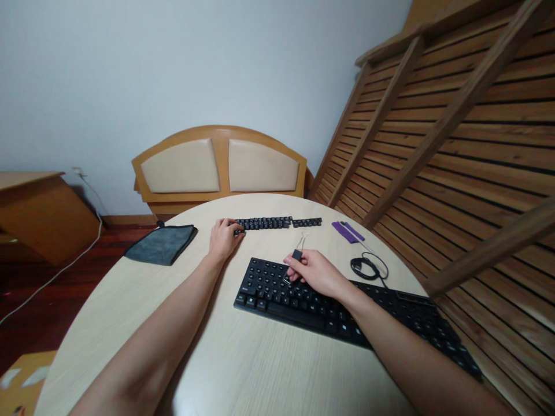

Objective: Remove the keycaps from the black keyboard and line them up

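Note:
A black keyboard [303, 309] lies slanted across the near right of the table, with several keycaps off its upper left part. Above that part, my right hand [314, 271] is closed on a keycap puller [297, 254] with a dark handle; its thin wire prongs point up and away. Farther back, rows of loose black keycaps [264, 223] are lined up, and a smaller group [307, 222] sits to their right. At the left end of the rows, my left hand [222, 238] pinches a keycap [238, 231] close to the tabletop, its fingertips partly hidden.
On the round table [208, 346], a dark grey cloth pouch [162, 245] lies at left. A purple cloth strip [347, 231] and the keyboard's coiled cable [365, 267] are at right. Wooden slats [433, 173] lean beside the table; a headboard [223, 164] stands behind.

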`<state>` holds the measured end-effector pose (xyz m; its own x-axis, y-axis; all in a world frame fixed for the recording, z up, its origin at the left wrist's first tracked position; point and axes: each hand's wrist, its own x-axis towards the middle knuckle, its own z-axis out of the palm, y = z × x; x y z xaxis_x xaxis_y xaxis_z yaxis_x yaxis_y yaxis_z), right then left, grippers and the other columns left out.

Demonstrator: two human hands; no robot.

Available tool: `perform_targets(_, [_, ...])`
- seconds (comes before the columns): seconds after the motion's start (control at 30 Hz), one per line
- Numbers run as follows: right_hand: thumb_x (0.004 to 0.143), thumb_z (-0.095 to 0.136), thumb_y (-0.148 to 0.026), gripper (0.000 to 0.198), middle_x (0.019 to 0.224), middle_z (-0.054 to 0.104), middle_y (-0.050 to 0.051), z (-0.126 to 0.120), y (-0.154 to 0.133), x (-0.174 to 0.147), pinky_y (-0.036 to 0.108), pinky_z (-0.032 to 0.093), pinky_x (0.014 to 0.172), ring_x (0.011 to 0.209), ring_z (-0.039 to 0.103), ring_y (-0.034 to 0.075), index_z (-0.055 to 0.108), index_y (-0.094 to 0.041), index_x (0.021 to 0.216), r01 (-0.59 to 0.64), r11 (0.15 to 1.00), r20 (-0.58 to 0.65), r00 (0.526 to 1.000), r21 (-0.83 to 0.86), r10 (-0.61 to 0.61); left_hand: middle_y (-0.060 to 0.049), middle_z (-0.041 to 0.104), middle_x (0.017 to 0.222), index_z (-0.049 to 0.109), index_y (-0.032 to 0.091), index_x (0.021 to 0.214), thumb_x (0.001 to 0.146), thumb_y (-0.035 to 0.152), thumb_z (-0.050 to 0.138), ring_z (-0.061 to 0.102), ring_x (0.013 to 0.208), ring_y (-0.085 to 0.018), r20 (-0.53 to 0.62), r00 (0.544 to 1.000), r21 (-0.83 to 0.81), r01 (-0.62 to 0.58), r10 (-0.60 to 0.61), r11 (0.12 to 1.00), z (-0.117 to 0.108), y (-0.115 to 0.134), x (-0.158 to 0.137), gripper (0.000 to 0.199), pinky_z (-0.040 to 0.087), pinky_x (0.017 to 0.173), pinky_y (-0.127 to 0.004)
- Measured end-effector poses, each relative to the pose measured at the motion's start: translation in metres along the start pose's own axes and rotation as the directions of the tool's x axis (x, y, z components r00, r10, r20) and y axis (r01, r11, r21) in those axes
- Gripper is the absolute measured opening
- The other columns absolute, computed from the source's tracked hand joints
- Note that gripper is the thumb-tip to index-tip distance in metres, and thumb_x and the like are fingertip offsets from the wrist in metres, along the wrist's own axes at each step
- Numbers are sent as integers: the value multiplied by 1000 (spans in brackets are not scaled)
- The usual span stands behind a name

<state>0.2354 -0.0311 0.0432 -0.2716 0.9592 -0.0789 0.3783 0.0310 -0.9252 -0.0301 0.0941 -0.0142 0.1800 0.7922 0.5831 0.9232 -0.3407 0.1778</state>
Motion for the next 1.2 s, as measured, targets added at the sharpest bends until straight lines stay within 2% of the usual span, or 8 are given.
perform_targets(0.33, [94, 51, -35, 27, 78, 70, 6, -10, -3, -6, 23, 50, 61, 65, 65, 12, 63, -12, 87, 59, 996, 131, 990, -67, -50, -8, 64, 111, 72, 24, 94, 83, 29, 65, 50, 106, -30, 2, 1000, 0, 5, -5, 1000, 3, -2, 1, 15, 45, 90, -43])
perform_targets(0.63, [91, 54, -37, 28, 78, 73, 5, -25, -12, -16, 25, 50, 66, 68, 66, 14, 66, -15, 77, 99, 969, 154, 986, -224, -65, -11, 62, 110, 71, 21, 96, 82, 27, 64, 50, 106, -32, -7, 1000, -13, 13, -13, 1000, 1, 1, -1, 16, 45, 89, -45])
perform_targets(0.83, [91, 53, -38, 30, 75, 73, 4, -24, -14, -20, 25, 47, 64, 67, 66, 16, 68, -17, 76, 135, 941, 165, 982, -309, -86, -9, 61, 118, 65, 21, 110, 87, 30, 59, 52, 111, -27, 10, 993, -125, -113, 116, 986, -14, 25, 1, 25, 42, 99, -42])
perform_targets(0.9, [92, 53, -38, 31, 75, 73, 4, -23, -15, -21, 25, 47, 65, 67, 66, 16, 69, -17, 76, 144, 938, 164, 982, -315, -96, -9, 64, 113, 64, 20, 109, 91, 31, 54, 55, 109, -25, 96, 959, -327, -222, 266, 919, -20, 39, 2, 24, 43, 98, -41])
perform_targets(0.97, [92, 52, -40, 33, 75, 73, 5, -21, -16, -21, 25, 46, 65, 67, 66, 16, 69, -17, 77, 152, 936, 165, 981, -318, -103, -7, 69, 104, 66, 20, 104, 90, 32, 56, 61, 98, -22, 212, 887, -482, -270, 410, 834, -28, 54, 1, 21, 48, 89, -37])
perform_targets(1.07, [92, 52, -39, 33, 72, 72, 4, -18, -17, -22, 25, 44, 63, 66, 65, 16, 69, -17, 76, 165, 916, 166, 980, -366, -110, -5, 72, 89, 68, 19, 101, 87, 36, 60, 66, 78, -18, 394, 744, -627, -210, 539, 750, -41, 78, -3, 24, 51, 69, -29])
perform_targets(1.13, [92, 51, -38, 32, 72, 72, 3, -16, -19, -23, 24, 42, 62, 66, 65, 16, 69, -18, 75, 176, 901, 170, 978, -395, -117, -5, 73, 90, 68, 19, 105, 84, 39, 63, 67, 76, -19, 450, 665, -662, -200, 597, 722, -51, 92, -6, 29, 51, 67, -29])
perform_targets(1.2, [92, 51, -38, 32, 71, 72, 2, -14, -20, -25, 23, 40, 59, 65, 63, 15, 69, -18, 75, 198, 885, 192, 973, -422, -126, -8, 73, 96, 68, 19, 104, 78, 37, 69, 67, 83, -23, 460, 630, -609, -289, 626, 738, -59, 103, -9, 32, 51, 72, -32])
